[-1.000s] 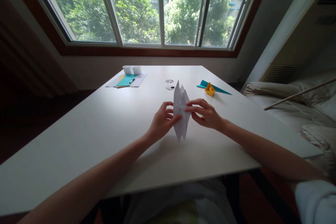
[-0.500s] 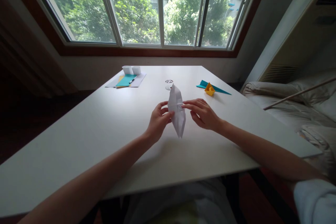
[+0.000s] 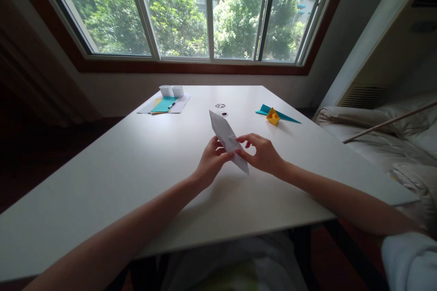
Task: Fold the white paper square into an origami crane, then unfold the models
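A folded sheet of white paper (image 3: 221, 128), long and pointed, is held tilted above the table, its upper tip leaning to the left. My left hand (image 3: 212, 162) grips its lower left part, thumb in front and fingers behind. On the right edge, near the middle, my right hand (image 3: 262, 153) pinches the paper between thumb and fingertips. Behind the paper lie small round pieces on the table, one with a ring-like pattern (image 3: 220, 106) and one with a dark spot (image 3: 224, 114).
The white table (image 3: 136, 182) stretches toward the window. At the back left are coloured paper sheets (image 3: 164, 104), a pen (image 3: 172, 103) and two small white boxes (image 3: 171, 91). A yellow paper boat (image 3: 273, 117) and a blue paper plane (image 3: 286, 116) stand at the right.
The folded paper has turned from nearly upright to a slant, its top swinging left and its lower end right. My right thumb has closed onto the paper.
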Motion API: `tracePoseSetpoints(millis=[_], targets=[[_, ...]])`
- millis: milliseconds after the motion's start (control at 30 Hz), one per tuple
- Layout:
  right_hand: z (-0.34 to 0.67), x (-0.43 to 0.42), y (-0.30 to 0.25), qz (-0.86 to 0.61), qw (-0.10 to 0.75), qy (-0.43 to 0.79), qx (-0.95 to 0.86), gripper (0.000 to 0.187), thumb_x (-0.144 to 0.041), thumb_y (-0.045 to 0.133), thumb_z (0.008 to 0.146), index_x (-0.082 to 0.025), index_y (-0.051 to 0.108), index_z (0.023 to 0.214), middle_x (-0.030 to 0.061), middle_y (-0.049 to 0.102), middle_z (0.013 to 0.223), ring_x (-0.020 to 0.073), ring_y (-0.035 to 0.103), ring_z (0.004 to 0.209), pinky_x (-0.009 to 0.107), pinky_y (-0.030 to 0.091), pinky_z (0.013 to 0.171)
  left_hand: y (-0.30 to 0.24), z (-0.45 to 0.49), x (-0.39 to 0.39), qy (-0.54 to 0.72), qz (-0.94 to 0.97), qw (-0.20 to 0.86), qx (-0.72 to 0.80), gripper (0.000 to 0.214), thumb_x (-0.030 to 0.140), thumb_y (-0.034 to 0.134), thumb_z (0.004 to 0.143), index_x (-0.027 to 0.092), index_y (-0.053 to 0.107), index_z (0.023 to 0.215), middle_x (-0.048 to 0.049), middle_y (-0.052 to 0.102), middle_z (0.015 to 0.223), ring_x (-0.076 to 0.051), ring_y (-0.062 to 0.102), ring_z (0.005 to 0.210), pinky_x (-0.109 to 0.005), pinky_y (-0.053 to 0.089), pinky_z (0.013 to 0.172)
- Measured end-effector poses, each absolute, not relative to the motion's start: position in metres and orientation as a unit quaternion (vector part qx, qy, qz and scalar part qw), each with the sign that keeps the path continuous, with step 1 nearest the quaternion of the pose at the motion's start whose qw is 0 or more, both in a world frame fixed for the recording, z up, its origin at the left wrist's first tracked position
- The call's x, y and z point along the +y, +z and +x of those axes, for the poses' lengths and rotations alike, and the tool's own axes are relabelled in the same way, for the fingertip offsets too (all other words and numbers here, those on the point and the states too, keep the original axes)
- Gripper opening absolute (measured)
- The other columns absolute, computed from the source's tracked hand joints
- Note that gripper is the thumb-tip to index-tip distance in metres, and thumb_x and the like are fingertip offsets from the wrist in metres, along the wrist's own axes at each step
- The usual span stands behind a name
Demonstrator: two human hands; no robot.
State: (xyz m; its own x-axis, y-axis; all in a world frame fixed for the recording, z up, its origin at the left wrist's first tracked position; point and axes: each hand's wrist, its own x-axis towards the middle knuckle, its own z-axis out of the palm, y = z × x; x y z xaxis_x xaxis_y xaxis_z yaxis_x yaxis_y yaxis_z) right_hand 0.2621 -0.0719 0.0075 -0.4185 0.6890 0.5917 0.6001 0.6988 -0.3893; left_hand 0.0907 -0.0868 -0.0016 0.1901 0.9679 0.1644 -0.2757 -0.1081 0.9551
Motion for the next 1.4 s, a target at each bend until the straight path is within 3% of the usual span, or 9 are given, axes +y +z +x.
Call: tracePoseSetpoints(millis=[167,367,500,633,800,967,1133,1400], targets=[[0.26,-0.07,0.005,-0.389,0.384,0.049,-0.836,0.026,-0.039,0.056,0.08,-0.019,0.055,0.097,0.0054,0.064,0.086,0.0142,0.059,0.064,0.028,0.048,0.056,-0.004,0.091,-0.09,0.525,0.551,0.554,0.338,0.045,0.018,0.068,0.065,0.019,0.045,0.104,-0.0043,0.054,0.098,-0.018,0.056,0.087,-0.032,0.049,0.071],[0.263,-0.066,0.004,-0.379,0.387,0.101,-0.834,0.024,-0.032,0.047,0.085,-0.02,0.053,0.105,0.0051,0.065,0.087,0.0155,0.062,0.069,0.03,0.051,0.061,-0.005,0.09,-0.09,0.523,0.583,0.525,0.334,0.045,0.016,0.066,0.065,0.021,0.041,0.103,-0.0038,0.052,0.103,-0.017,0.056,0.088,-0.034,0.05,0.072],[0.263,-0.062,0.004,-0.403,0.434,0.247,-0.767,0.031,-0.033,0.052,0.082,-0.019,0.051,0.109,0.0056,0.065,0.084,0.0168,0.062,0.073,0.03,0.052,0.06,-0.003,0.09,-0.089,0.532,0.569,0.523,0.347,0.044,0.016,0.064,0.066,0.021,0.039,0.102,-0.0027,0.053,0.1,-0.017,0.057,0.086,-0.033,0.05,0.071],[0.262,-0.056,0.002,-0.406,0.444,0.412,-0.684,0.027,-0.032,0.057,0.076,-0.016,0.055,0.097,0.0033,0.063,0.077,0.0145,0.06,0.068,0.028,0.051,0.057,-0.003,0.09,-0.089,0.529,0.557,0.536,0.35,0.044,0.016,0.064,0.067,0.021,0.038,0.102,-0.0021,0.055,0.096,-0.017,0.058,0.084,-0.032,0.05,0.069],[0.264,-0.051,0.001,-0.38,0.447,0.545,-0.599,0.019,-0.033,0.061,0.073,-0.017,0.058,0.083,0.0038,0.063,0.09,0.0156,0.06,0.084,0.032,0.051,0.073,-0.004,0.089,-0.088,0.517,0.57,0.545,0.332,0.047,0.02,0.068,0.066,0.021,0.037,0.103,-0.0023,0.055,0.097,-0.016,0.059,0.083,-0.033,0.051,0.07],[0.265,-0.05,0.003,-0.345,0.397,0.676,-0.516,0.025,-0.036,0.064,0.072,-0.017,0.06,0.088,0.0091,0.064,0.098,0.0207,0.061,0.088,0.037,0.052,0.076,-0.001,0.089,-0.088,0.515,0.559,0.553,0.341,0.045,0.024,0.07,0.065,0.02,0.04,0.099,-0.0014,0.055,0.094,-0.016,0.06,0.078,-0.033,0.052,0.068],[0.265,-0.051,0.003,-0.345,0.44,0.641,-0.526,0.024,-0.033,0.072,0.065,-0.016,0.059,0.077,0.0032,0.064,0.084,0.0161,0.061,0.081,0.035,0.05,0.079,0.001,0.087,-0.086,0.527,0.535,0.523,0.402,0.032,0.03,0.065,0.07,0.018,0.045,0.093,-0.0012,0.056,0.087,-0.016,0.059,0.076,-0.03,0.051,0.062],[0.265,-0.054,-0.001,-0.379,0.473,0.493,-0.624,0.033,-0.04,0.073,0.059,-0.016,0.06,0.076,0.0015,0.062,0.079,0.0118,0.057,0.067,0.029,0.05,0.064,-0.003,0.082,-0.08,0.553,0.512,0.5,0.427,0.031,0.046,0.059,0.074,0.016,0.05,0.075,0.0005,0.056,0.071,-0.013,0.056,0.065,-0.023,0.046,0.054]])
